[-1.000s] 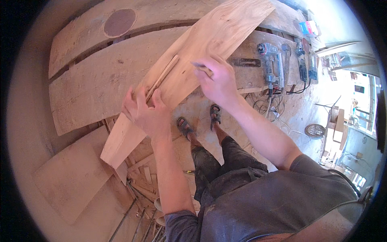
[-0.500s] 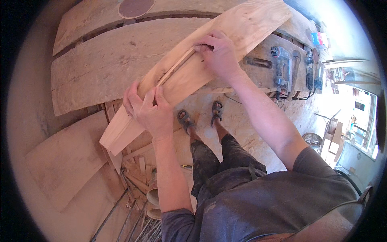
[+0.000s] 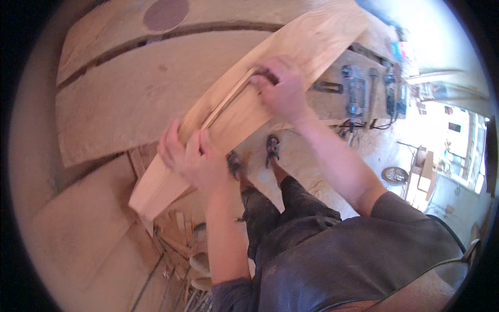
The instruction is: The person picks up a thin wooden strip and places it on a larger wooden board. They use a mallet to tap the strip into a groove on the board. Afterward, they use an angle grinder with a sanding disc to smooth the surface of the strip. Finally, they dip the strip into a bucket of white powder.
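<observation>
A long pale wooden board (image 3: 322, 39) lies slantwise across the near edge of the workbench (image 3: 125, 88), its narrower end jutting past the bench at lower left. Along its face runs a thin wooden strip (image 3: 227, 101). My left hand (image 3: 192, 158) grips the strip's lower end, thumb and fingers closed, the other fingers resting on the board. At the strip's upper end, my right hand (image 3: 285, 88) is closed around it, fingers curled. Both hands are slightly blurred, and they cover the strip's ends.
Right of the board, a power tool (image 3: 355, 93) and a hammer (image 3: 372, 96) lie on the bench. A round brown disc (image 3: 166, 14) rests at the far left. Wood offcuts (image 3: 176, 229) and metal rods (image 3: 150, 281) crowd the lower left. A spoked wheel (image 3: 395, 176) stands at right.
The view has shifted a little, so the bench and tools sit differently in it. Both hands keep their grip on the strip, which remains along the board.
</observation>
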`<act>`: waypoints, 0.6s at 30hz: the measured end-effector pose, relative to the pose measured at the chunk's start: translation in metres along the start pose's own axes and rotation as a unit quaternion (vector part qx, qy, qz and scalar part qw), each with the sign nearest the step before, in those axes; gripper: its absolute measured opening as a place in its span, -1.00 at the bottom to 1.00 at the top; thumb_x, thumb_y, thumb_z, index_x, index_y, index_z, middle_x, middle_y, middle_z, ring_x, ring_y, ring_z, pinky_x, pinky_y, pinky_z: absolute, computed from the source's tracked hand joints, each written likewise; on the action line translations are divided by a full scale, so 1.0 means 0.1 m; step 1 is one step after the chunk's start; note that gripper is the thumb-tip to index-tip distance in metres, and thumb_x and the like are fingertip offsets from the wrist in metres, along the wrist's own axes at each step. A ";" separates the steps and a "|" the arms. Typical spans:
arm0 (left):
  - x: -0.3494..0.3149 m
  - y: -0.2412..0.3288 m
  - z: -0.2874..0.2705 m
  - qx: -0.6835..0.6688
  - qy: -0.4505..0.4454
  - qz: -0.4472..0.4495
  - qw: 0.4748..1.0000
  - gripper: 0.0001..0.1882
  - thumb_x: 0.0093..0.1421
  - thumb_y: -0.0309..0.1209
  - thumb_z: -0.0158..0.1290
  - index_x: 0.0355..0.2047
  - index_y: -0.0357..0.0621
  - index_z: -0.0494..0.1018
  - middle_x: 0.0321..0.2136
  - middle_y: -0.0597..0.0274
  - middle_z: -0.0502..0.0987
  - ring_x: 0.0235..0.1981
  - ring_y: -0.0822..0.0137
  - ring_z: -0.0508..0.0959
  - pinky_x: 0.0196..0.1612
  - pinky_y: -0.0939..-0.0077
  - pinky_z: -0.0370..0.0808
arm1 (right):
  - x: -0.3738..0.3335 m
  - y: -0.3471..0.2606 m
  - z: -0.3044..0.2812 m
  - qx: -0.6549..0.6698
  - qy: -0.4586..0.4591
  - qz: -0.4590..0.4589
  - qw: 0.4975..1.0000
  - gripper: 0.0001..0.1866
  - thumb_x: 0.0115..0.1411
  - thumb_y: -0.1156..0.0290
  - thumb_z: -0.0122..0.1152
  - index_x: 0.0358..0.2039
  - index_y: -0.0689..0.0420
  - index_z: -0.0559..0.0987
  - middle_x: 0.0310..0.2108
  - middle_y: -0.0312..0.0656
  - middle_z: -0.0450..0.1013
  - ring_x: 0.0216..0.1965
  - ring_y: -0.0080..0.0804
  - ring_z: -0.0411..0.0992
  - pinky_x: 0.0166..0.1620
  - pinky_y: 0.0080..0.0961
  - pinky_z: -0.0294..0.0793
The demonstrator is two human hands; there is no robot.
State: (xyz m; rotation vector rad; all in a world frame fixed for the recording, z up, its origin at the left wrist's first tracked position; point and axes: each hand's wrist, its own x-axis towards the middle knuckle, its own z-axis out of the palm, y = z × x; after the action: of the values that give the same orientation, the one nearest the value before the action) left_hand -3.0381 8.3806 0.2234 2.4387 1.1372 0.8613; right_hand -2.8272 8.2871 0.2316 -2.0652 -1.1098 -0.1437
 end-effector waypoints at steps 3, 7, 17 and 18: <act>0.01 0.08 -0.03 0.008 -0.018 0.012 1.000 -0.91 0.12 -0.43 0.25 -0.45 -0.18 0.62 0.10 0.12 0.50 0.22 -0.06 0.35 0.27 -0.04 0.28 | 0.01 0.00 -0.01 0.031 0.030 0.047 0.998 -0.84 -0.04 0.55 0.40 -0.39 0.13 0.66 -0.36 -0.16 0.54 -0.24 -0.10 0.48 -0.19 -0.25 0.50; 0.03 0.12 -0.04 -0.009 -0.020 0.000 1.000 -0.90 0.16 -0.45 0.23 -0.47 -0.20 0.59 0.12 0.11 0.49 0.23 -0.07 0.34 0.27 -0.03 0.29 | 0.02 0.08 0.02 0.019 0.060 0.015 0.998 -0.87 -0.07 0.59 0.38 -0.45 0.12 0.64 -0.40 -0.18 0.51 -0.26 -0.12 0.44 -0.16 -0.26 0.46; 0.04 0.13 -0.02 0.019 0.013 0.003 1.000 -0.84 0.22 -0.40 0.23 -0.43 -0.23 0.58 0.13 0.02 0.45 0.20 -0.14 0.30 0.19 -0.05 0.34 | 0.02 0.07 0.02 0.022 0.021 0.006 1.000 -0.88 -0.08 0.53 0.42 -0.48 0.08 0.65 -0.40 -0.23 0.48 -0.23 -0.15 0.41 -0.10 -0.26 0.41; 0.04 0.13 -0.02 0.029 0.002 0.000 1.000 -0.83 0.23 -0.38 0.23 -0.41 -0.24 0.60 0.12 0.03 0.45 0.19 -0.14 0.30 0.19 -0.03 0.35 | 0.02 0.07 0.03 0.021 0.021 0.012 0.999 -0.87 -0.07 0.53 0.42 -0.48 0.07 0.65 -0.40 -0.23 0.48 -0.23 -0.15 0.41 -0.10 -0.26 0.41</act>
State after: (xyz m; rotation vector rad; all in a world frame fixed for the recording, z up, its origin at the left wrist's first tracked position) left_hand -3.0292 8.3756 0.2335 2.4840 1.1793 0.8452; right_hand -2.8215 8.2880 0.2260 -2.0274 -1.0536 -0.1509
